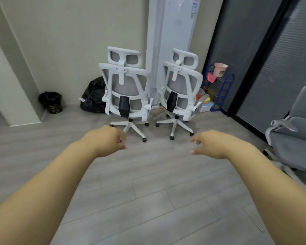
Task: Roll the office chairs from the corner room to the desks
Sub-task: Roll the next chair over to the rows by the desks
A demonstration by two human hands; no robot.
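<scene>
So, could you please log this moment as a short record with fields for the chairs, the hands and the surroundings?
chairs in corner: left chair and right chair, white frames, backs toward the camera, side by side
third chair: grey chair at the right edge
left hand: reaching forward, loosely curled, holding nothing
right hand: reaching forward, holding nothing
contact with chairs: none yet
nearby: black bag, bin, blue rack

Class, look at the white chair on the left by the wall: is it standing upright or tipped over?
Upright. The left white chair stands on its star base, castors on the floor, backrest and headrest vertical.
</scene>
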